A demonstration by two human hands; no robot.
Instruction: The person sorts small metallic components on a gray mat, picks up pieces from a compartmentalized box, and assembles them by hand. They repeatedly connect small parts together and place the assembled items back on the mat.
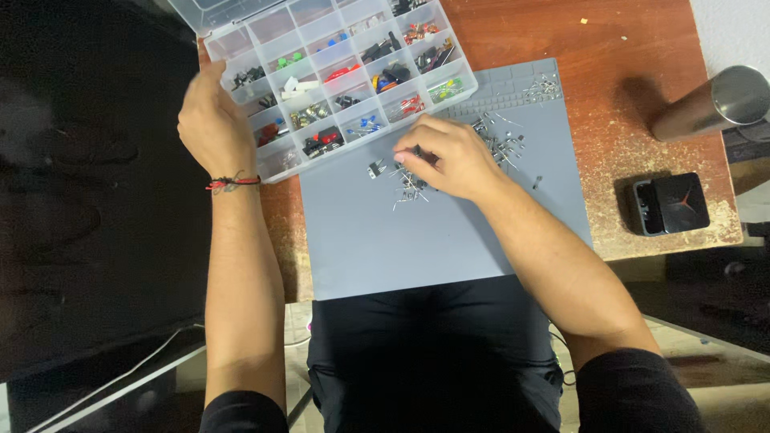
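My left hand (212, 124) rests against the left edge of a clear plastic organizer box (345, 76) whose compartments hold several small coloured electronic parts. A red and black thread bracelet is on that wrist. My right hand (445, 156) is over a grey work mat (417, 232), fingertips pinched on a small dark component among a scatter of loose metal-legged parts (409, 188). What exactly the fingers hold is partly hidden. More loose parts (505, 144) lie just beyond the right hand.
The mat lies on a worn wooden table (642, 64). A metal cylinder (714, 104) stands at the right, a small black box (670, 204) near the right edge. A few parts sit in the mat's upper right corner (544, 87). Dark floor lies left.
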